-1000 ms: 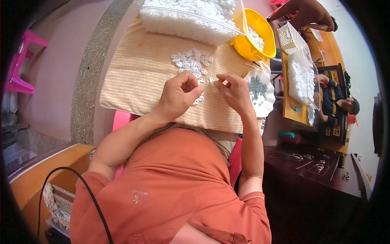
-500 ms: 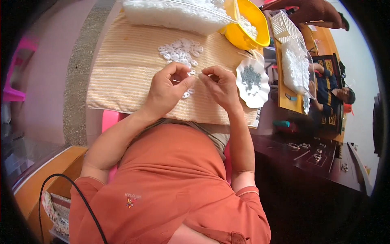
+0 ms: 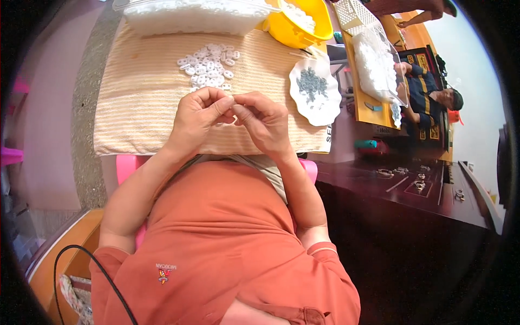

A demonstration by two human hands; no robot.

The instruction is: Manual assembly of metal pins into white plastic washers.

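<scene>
Striped cloth (image 3: 141, 108) covers the desk; clear bin (image 3: 189, 16) and yellow bowl (image 3: 303, 27) lie beyond the grip, white dish (image 3: 317, 105) of dark bits to its right. Left hand (image 3: 200, 116) and right hand (image 3: 265, 122) meet fingertip to fingertip, both pinched shut on a small piece, mostly hidden. Pile of white rings (image 3: 208, 67) sits just ahead of the grip. Judged: rings light, stiff, slippery; hold by rim w/ fingertips. Piece's axis, heading: can't tell.

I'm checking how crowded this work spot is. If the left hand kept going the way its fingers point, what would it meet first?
The left hand points rightward at the right hand; their fingertips already look joined, so it would meet that first.
</scene>
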